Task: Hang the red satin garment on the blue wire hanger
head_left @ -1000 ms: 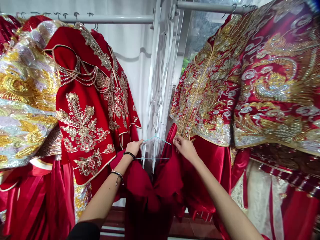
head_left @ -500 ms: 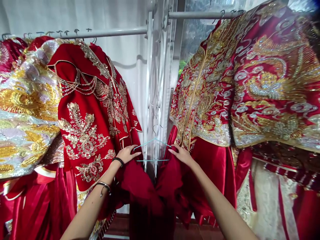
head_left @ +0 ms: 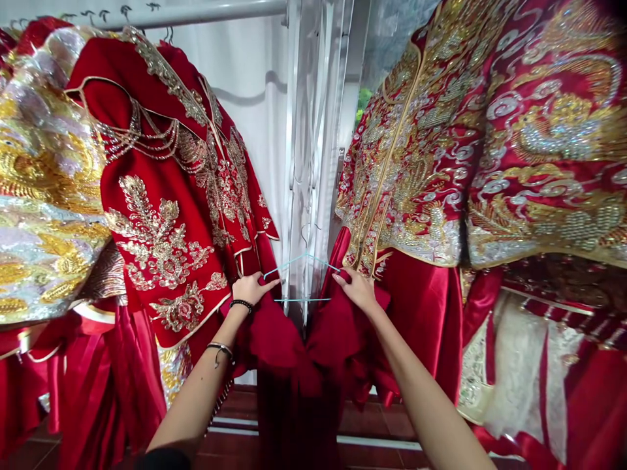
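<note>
A dark red dress (head_left: 284, 339) with ruffled shoulders hangs in front of me on a thin light-blue hanger (head_left: 302, 299), whose hook points up. My left hand (head_left: 249, 290), with a black beaded bracelet at the wrist, is closed at the left end of the hanger, pinching the dress's shoulder there. At the opposite end, my right hand (head_left: 360, 289) is closed on the other shoulder, thumb toward the middle. The hanger's arms and lower bar show between the two hands. The dress's lower part falls into shadow.
Close on the left hangs a red jacket (head_left: 161, 215) with gold embroidery, beside a gold and silver sequinned garment (head_left: 44, 183). Embroidered red and gold jackets (head_left: 406, 170) hang on the right. White metal posts (head_left: 294, 130) stand between, under a rail (head_left: 215, 12).
The view has tipped down and drawn closer, so the left rail sits higher and the right rail is out of sight. Both hands still hold the dress and hanger, now slightly higher in view.
</note>
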`<state>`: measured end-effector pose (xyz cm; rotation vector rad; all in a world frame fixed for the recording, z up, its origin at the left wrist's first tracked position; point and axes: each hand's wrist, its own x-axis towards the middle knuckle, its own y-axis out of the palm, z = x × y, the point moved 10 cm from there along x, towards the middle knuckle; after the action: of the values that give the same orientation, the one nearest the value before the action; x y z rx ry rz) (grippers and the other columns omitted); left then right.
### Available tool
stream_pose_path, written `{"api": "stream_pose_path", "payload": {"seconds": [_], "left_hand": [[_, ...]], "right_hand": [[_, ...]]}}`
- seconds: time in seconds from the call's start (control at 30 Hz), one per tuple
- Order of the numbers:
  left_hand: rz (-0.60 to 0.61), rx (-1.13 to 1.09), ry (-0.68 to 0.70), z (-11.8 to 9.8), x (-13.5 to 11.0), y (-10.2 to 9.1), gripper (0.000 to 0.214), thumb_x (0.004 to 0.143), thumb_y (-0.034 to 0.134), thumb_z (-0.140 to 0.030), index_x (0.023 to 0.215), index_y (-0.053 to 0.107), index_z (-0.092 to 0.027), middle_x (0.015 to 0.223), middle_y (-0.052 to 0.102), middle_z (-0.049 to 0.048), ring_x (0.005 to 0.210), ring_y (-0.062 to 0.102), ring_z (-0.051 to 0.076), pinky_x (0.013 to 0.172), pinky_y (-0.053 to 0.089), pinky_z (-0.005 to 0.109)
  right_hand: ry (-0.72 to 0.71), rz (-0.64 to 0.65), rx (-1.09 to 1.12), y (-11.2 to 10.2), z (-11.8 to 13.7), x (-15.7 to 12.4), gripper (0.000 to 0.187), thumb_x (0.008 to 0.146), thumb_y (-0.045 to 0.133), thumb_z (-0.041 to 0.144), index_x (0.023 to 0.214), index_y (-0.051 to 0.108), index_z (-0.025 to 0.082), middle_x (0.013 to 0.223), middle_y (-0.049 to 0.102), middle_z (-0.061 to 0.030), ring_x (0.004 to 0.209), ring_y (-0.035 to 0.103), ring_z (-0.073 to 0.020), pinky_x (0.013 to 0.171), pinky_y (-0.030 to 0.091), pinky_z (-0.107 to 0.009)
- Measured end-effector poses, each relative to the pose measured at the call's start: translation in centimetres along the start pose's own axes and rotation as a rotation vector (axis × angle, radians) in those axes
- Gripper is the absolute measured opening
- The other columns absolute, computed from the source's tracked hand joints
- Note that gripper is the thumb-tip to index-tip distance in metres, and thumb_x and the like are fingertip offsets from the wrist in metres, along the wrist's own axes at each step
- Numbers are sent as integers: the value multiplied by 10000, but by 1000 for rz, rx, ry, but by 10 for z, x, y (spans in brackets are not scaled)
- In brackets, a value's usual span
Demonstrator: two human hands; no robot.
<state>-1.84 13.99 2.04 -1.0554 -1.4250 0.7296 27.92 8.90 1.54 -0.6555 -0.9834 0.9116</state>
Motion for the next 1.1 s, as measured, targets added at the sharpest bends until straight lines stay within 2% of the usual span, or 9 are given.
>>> {"api": "stream_pose_path", "payload": {"seconds": [0.13,0.23,0.6,0.93,1.1], "left_hand": [[-95,-8,-42,0,-10,-5,568,772,273,-667,826,630,-228,756,671,65,725,617,220,578,351,255],[-148,-21,-50,-1,-18,-9,509,812,279,-594,800,630,-227,784,671,54,724,608,208,557,314,249],[-118,-61,-49,1,-28,-19,403,845,323,-488,835,632,-230,873,675,31,773,599,183,557,296,245],[-153,-59,-12,3,-14,-11,361,842,346,-457,829,628,-232,867,675,28,744,600,177,552,296,242],[-219,-53,-13,0,-14,-6,359,853,329,-429,801,618,-223,827,661,26,741,582,164,593,313,243]], "right_hand": [[12,-85,6,-6,1,-6,413,821,404,502,1073,566,218,1116,610,-83,1052,519,-251,917,271,-439],[7,-129,15,-11,3,-12,410,826,393,500,1057,576,214,1120,605,-80,1049,511,-239,914,264,-422],[7,-194,-40,-36,15,-43,501,851,277,539,1037,585,190,1076,623,-111,1020,513,-238,813,286,-374],[-36,-221,-57,-29,18,-39,478,867,263,514,1024,579,192,1050,638,-87,986,530,-228,774,294,-351],[-53,-353,-65,-27,15,-38,495,872,254,503,1012,593,171,1005,650,-95,943,529,-223,795,277,-349]]}}
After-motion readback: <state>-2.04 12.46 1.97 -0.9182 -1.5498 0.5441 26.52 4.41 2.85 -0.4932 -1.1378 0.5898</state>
